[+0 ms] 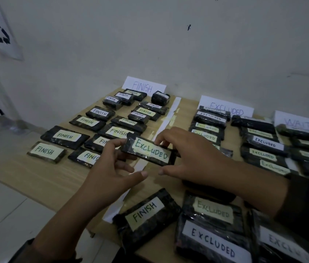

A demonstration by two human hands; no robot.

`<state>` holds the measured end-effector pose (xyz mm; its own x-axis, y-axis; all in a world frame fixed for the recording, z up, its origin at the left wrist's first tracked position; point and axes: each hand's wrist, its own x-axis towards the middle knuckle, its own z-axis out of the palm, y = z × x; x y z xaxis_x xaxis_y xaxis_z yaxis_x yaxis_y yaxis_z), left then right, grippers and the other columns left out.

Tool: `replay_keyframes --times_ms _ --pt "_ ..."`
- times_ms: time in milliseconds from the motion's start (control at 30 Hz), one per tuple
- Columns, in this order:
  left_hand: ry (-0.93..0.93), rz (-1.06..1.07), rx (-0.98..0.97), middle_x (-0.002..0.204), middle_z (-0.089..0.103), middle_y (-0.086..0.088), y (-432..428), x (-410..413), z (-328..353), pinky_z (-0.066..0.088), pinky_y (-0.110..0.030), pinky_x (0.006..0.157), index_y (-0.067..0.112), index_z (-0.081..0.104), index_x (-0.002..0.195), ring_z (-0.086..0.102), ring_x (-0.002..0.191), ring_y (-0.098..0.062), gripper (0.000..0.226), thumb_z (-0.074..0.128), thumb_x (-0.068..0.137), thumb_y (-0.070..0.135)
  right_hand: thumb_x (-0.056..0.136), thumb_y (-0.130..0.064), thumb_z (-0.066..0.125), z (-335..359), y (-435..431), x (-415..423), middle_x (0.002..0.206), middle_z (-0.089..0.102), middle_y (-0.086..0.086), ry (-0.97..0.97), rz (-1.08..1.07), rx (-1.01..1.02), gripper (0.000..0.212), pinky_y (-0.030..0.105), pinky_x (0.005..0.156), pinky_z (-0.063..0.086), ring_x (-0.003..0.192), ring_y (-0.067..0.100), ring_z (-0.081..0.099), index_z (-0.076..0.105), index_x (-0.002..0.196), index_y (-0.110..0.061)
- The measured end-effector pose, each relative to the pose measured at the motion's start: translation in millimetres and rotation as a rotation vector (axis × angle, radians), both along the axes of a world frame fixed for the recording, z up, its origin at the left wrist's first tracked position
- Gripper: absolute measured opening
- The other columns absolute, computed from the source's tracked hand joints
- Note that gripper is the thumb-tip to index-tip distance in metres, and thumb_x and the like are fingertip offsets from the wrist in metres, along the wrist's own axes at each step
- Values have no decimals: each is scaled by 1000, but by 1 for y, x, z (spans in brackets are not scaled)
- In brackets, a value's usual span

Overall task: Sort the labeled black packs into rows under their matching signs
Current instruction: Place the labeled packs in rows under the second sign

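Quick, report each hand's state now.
Left hand: holding the EXCLUDED pack by its left end.
Right hand: holding the same pack's right end.

One wide-angle view from the person's head looks forward and steeply down across the low light-wood worktop [36,179] towards the plain white wall [149,44]. It sits close above the nearest edge, and the far rows appear small.
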<state>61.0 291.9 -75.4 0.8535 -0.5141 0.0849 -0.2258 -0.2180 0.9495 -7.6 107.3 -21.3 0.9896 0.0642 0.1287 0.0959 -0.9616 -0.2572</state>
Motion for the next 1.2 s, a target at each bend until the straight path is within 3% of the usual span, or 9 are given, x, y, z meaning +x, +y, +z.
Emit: replay_keyframes --times_ms 200,367,600,733,900,1200 --pt "-149 -52 151 99 58 18 -7 -4 -6 49 -25 67 48 30 121 58 79 0 80 82 64 30 74 -46 76 -1 -10 -10 116 52 -12 66 -37 -20 58 28 81 44 100 9 50 45 122 -33" --pt "-194 -132 349 105 51 23 -5 -7 -10 51 -26 73 41 22 141 54 83 5 97 81 64 43 73 -48 75 -2 -18 -21 114 57 -10 95 -79 -43 58 31 82 47 100 11 53 44 120 -33" --pt "-274 -267 543 108 42 32 -6 -20 -1 47 -19 78 50 14 138 49 95 6 94 71 64 61 73 -55 71 2 -29 -41 115 58 -16 112 -140 -116 49 31 84 48 105 7 51 52 114 -35" --pt "-295 -335 698 109 38 33 -4 -25 4 44 -18 82 48 6 141 46 102 3 105 66 59 72 75 -56 69 -8 -25 -44 110 60 -13 140 -130 -94 44 34 84 49 102 9 53 55 111 -34" --pt "-285 -319 748 111 37 32 1 -21 4 43 -19 84 45 3 143 43 105 2 111 66 57 73 81 -54 65 -21 -17 -38 106 58 -6 143 -83 -110 41 38 82 49 99 15 52 52 112 -31" --pt "-355 -279 744 102 45 31 10 -20 2 42 -13 71 46 1 143 51 84 5 101 66 69 64 84 -51 62 -23 -9 -30 102 55 -5 120 -68 -149 36 37 79 47 97 17 48 51 110 -29"
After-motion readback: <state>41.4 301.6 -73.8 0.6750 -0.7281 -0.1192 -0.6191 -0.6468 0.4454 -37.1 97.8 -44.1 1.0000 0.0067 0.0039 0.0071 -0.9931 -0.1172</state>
